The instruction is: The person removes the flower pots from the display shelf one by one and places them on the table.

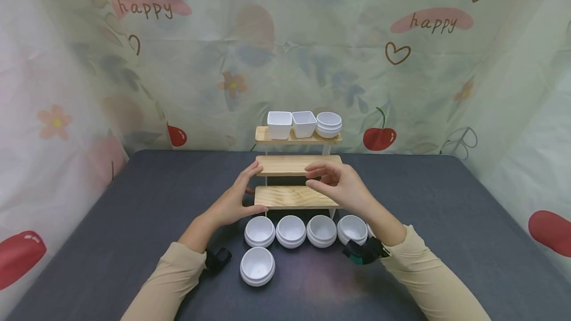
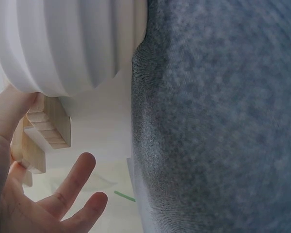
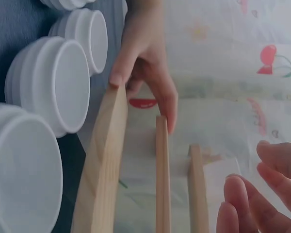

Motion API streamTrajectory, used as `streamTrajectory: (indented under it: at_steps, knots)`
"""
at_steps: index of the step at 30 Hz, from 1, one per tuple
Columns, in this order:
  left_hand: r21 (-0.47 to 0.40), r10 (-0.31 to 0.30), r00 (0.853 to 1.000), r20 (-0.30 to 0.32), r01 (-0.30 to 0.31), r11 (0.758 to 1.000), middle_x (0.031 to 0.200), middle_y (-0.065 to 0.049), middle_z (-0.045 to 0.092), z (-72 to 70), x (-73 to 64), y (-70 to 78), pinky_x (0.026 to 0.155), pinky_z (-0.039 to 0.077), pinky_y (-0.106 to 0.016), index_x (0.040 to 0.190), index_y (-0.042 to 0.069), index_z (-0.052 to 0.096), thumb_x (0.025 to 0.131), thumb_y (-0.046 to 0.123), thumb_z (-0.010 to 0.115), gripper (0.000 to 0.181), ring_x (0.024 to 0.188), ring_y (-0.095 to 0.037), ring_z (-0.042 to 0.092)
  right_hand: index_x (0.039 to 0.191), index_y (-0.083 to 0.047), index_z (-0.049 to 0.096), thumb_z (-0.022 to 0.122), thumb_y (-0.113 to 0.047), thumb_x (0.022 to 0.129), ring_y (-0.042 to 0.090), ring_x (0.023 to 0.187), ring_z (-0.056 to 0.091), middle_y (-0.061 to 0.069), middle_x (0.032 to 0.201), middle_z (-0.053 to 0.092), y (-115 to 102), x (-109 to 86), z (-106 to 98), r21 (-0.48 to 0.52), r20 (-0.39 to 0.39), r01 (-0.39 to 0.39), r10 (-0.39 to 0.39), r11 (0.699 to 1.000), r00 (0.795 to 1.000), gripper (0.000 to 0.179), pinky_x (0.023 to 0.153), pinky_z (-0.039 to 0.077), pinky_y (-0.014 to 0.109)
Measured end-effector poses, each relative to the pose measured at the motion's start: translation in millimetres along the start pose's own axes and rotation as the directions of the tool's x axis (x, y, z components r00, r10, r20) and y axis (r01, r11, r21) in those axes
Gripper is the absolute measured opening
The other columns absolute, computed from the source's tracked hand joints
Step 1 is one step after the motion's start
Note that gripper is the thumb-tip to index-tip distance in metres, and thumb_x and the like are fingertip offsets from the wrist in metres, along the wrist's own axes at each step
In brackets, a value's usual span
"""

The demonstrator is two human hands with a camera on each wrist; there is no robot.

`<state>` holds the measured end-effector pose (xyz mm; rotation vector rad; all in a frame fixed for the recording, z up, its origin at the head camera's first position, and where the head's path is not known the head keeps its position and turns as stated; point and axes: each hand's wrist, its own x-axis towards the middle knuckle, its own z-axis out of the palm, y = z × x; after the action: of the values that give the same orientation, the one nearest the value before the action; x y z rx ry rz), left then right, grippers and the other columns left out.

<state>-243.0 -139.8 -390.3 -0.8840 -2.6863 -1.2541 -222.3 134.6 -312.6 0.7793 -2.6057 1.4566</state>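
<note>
A three-tier wooden display stand (image 1: pixel 292 196) is at the centre of the table. My left hand (image 1: pixel 232 202) is at its left end, thumb at the front edge of the lowest board and fingertips at the end of the middle board; other fingers (image 2: pixel 75 179) extend spread apart. My right hand (image 1: pixel 341 185) hovers before the right part of the middle board, fingers loosely bent and nothing between them. Several stacked round white bowls (image 1: pixel 291 231) stand in a row before the stand. Another round bowl stack (image 1: pixel 257 265) sits in front of that row's left end.
Two square white bowls (image 1: pixel 279 126) and a round white bowl stack (image 1: pixel 328 124) occupy the top board. A dark grey cloth covers the table (image 1: pixel 134 222). Behind it hangs a printed curtain (image 1: pixel 285 63), with a cord loop (image 1: pixel 464 140) at the right.
</note>
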Motion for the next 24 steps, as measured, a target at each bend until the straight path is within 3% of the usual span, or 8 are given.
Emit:
streamTrajectory:
  at_steps: [4,8,15,19,24]
  knots:
    - [0.001,-0.011,1.0,0.001,0.011,1.0,0.158,-0.009,0.005,-0.2,0.1,0.8,0.092,0.05,-0.049,0.149,0.016,0.015,0.078,0.02,0.076,0.094,0.112,-0.036,0.056,0.115,-0.003,0.062,0.067,-0.011,0.085,0.026,0.088,0.067,0.018,0.105,0.069,5,6.7,-9,-0.008,-0.066,-0.017,0.016,1.0,0.998,0.031,0.068,0.052,0.019]
    - [0.005,-0.014,1.0,0.002,0.014,1.0,0.158,-0.01,0.005,0.4,0.1,-0.1,0.094,0.049,-0.05,0.148,0.016,0.015,0.079,0.021,0.076,0.093,0.113,-0.036,0.056,0.114,-0.004,0.062,0.067,-0.013,0.086,0.022,0.083,0.065,0.018,0.106,0.069,10,14.7,-21,-0.031,-0.151,-0.038,0.032,0.999,0.988,0.03,0.066,0.05,0.018]
    - [-0.004,-0.01,1.0,0.003,0.01,1.0,0.158,-0.01,0.005,0.6,0.1,0.2,0.095,0.048,-0.05,0.149,0.016,0.014,0.078,0.021,0.076,0.094,0.118,-0.037,0.052,0.119,-0.007,0.061,0.066,-0.019,0.087,0.028,0.088,0.066,0.018,0.111,0.067,14,28.0,-43,-0.079,-0.328,-0.105,0.074,0.991,0.942,0.035,0.068,0.048,0.016]
    - [0.007,-0.01,1.0,0.0,0.01,1.0,0.158,-0.009,0.005,0.2,-0.1,-0.2,0.095,0.048,-0.05,0.149,0.016,0.014,0.078,0.02,0.076,0.094,0.117,-0.036,0.053,0.122,-0.008,0.059,0.066,-0.022,0.087,0.034,0.09,0.065,0.019,0.114,0.066,18,35.7,-49,-0.08,-0.392,-0.14,0.098,0.987,0.915,0.038,0.068,0.05,0.023]
    - [0.0,-0.019,1.0,0.006,0.019,1.0,0.159,-0.008,0.004,0.2,0.0,-0.4,0.095,0.048,-0.051,0.149,0.017,0.014,0.078,0.02,0.076,0.094,0.117,-0.037,0.053,0.126,-0.009,0.057,0.067,-0.021,0.086,0.037,0.098,0.064,0.02,0.119,0.063,25,45.7,-49,-0.06,-0.428,-0.165,0.124,0.984,0.895,0.042,0.078,0.055,0.041]
